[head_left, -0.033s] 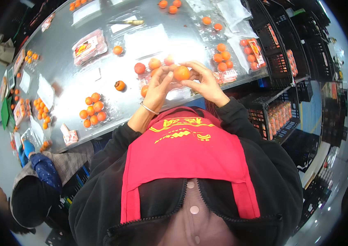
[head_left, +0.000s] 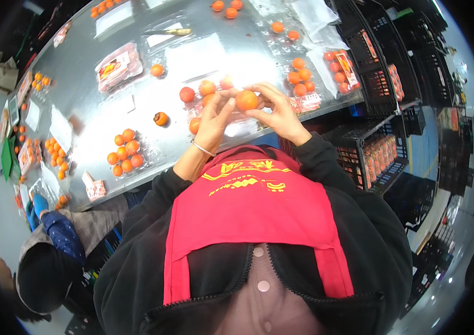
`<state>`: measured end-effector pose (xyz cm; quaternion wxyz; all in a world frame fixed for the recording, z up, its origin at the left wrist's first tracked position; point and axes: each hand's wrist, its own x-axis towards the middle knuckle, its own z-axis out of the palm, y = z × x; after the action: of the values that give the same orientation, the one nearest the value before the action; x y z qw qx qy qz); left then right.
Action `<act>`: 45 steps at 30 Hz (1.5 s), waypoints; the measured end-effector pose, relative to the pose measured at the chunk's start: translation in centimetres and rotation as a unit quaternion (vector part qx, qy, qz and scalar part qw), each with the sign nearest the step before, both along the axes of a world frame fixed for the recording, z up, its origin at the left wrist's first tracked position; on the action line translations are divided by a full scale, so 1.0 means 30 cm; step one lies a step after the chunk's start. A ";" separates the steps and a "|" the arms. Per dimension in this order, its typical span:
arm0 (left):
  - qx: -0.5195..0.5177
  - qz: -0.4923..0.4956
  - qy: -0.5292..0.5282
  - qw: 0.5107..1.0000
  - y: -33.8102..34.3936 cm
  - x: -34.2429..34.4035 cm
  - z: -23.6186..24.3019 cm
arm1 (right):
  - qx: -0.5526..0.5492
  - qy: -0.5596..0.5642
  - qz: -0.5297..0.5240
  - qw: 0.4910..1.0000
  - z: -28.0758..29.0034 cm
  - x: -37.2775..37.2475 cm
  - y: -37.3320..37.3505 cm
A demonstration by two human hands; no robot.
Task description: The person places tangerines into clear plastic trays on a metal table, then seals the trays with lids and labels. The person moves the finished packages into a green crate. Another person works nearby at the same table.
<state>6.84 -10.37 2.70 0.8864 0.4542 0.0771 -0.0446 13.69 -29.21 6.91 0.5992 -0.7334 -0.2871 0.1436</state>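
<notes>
An orange persimmon (head_left: 246, 100) is held up between my two hands, over the table's near edge. The fingers of my left hand (head_left: 212, 123) curl against its left side, partly hidden behind it. My right hand (head_left: 279, 116) grips it from the right with thumb and bent fingers. Just beyond and left of my hands, several persimmons (head_left: 187, 94) sit on clear plastic, some covered by my left hand. A single persimmon (head_left: 161, 118) with its dark leafy cap showing lies further left on the metal table (head_left: 86, 72).
Clear trays of persimmons stand left (head_left: 132, 147) and right (head_left: 304, 73). Labelled packs (head_left: 115, 67) lie farther off, near a tool with a yellowish handle (head_left: 178, 32). Black crates (head_left: 374, 84) line the right side. A person with a blue glove (head_left: 39, 204) is at the lower left.
The table and its fruit appear slightly further left in the picture. Both hands keep their hold on the persimmon, almost unmoved.
</notes>
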 end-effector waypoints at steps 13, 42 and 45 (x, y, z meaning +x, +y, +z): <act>0.128 -0.005 0.025 0.991 -0.082 0.041 0.062 | 0.060 0.007 -0.223 0.973 -0.093 0.020 -0.245; 0.191 0.097 0.055 0.975 -0.066 -0.033 0.011 | 0.261 0.197 -0.443 0.835 -0.287 0.326 -0.739; 0.186 0.113 0.056 0.974 -0.049 -0.048 0.004 | 0.012 0.090 -0.382 0.920 -0.328 0.378 -0.731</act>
<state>5.40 -11.84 2.81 0.7802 0.5960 0.1842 0.0458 25.02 -51.15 -2.93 0.6407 -0.7640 0.0682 -0.0339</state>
